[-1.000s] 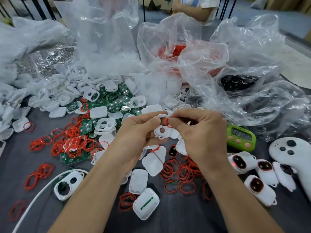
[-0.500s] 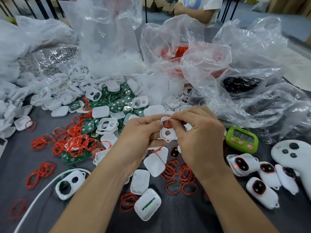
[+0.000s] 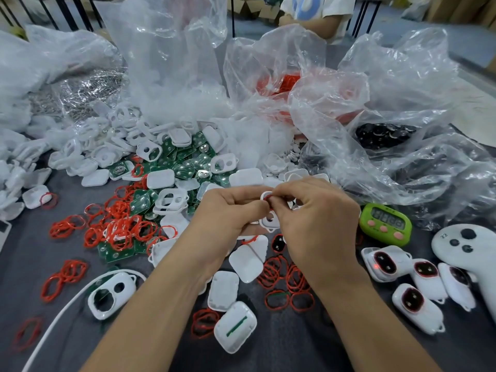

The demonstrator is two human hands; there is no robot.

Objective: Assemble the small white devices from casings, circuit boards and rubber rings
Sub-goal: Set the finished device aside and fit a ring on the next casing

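My left hand [image 3: 228,210] and my right hand [image 3: 319,218] meet above the table's middle, both gripping one small white casing [image 3: 269,220] with two holes. My right fingertips pinch a red rubber ring [image 3: 268,197] against the casing's upper edge. Most of the casing is hidden behind my fingers. Loose red rings [image 3: 118,226] lie in a heap to the left, and more red rings [image 3: 287,285] lie under my right wrist. Green circuit boards [image 3: 185,162] and white casings [image 3: 88,157] are piled behind. Several assembled devices [image 3: 386,261] lie at the right.
Crumpled clear plastic bags [image 3: 349,108] fill the back of the grey table. A green timer [image 3: 385,224] and a white controller [image 3: 467,245] sit at the right. A white cable [image 3: 61,307] runs along the near left. A person sits at the far side [image 3: 316,12].
Both hands have kept the casing between them with small finger shifts; my right fingertips have worked the red ring along the casing's top edge. The view has shifted slightly.
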